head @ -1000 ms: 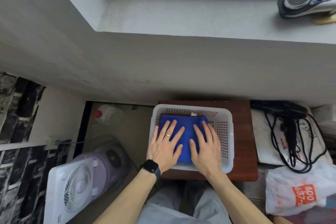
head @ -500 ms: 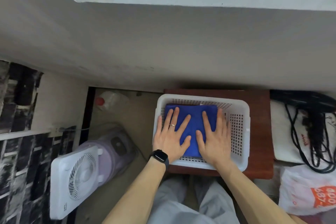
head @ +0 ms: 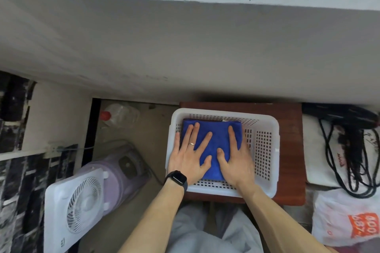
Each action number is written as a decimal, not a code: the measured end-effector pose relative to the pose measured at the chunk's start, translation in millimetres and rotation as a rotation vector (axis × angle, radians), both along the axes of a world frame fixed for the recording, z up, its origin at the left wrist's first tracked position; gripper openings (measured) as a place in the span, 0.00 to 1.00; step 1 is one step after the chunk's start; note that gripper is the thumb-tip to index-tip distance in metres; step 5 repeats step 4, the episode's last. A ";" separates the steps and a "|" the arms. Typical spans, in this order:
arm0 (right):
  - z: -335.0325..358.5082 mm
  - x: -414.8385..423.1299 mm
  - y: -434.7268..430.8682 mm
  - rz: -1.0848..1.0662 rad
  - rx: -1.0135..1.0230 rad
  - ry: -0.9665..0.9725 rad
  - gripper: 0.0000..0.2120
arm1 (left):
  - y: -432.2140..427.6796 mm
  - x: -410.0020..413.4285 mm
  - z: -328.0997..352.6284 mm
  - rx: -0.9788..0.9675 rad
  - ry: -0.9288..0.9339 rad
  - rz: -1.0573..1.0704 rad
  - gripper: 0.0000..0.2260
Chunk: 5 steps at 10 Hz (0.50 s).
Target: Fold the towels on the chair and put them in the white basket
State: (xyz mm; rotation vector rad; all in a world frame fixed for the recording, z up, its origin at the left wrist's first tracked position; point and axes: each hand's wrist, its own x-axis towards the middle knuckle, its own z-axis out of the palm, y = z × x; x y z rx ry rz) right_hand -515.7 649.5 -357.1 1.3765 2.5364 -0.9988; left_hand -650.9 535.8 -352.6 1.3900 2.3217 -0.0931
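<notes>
Both the left hand point(head: 186, 156) and right hand point(head: 236, 162) lie flat, fingers point(head: 195, 131) straight and spread, gripping nothing, just pressing the folded blue towel point(head: 216, 139). I'd push evenly so the fold doesn't spring up. The towel sits under the fingertips in the left part of the white basket point(head: 265, 150), which is on the chair point(head: 292, 150).

A: Under the left hand point(head: 188, 160) and right hand point(head: 236, 162)?
B: The towel point(head: 213, 139) is plain deep blue; the basket point(head: 265, 150) round it white, gridded with small holes; the chair seat point(head: 292, 150) beneath reddish brown.
A: On the left one?
B: A black watch point(head: 177, 178); the ring point(head: 191, 144) looks gold, though it is tiny.
A: Beyond?
B: Left of the hands, a white fan point(head: 76, 211); right of them, a white bag point(head: 337, 217) with an orange patch.
</notes>
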 end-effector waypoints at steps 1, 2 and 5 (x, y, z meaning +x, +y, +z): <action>9.3 -2.8 2.1 0.037 -0.029 -0.061 0.34 | 2.1 -2.4 9.7 -0.052 -0.015 -0.002 0.30; 28.5 1.3 7.7 0.129 -0.087 -0.177 0.35 | 5.3 -4.3 34.5 -0.101 -0.041 -0.031 0.30; 103.8 8.4 27.6 0.293 -0.160 -0.437 0.31 | 18.2 -23.0 109.4 -0.126 -0.120 -0.155 0.24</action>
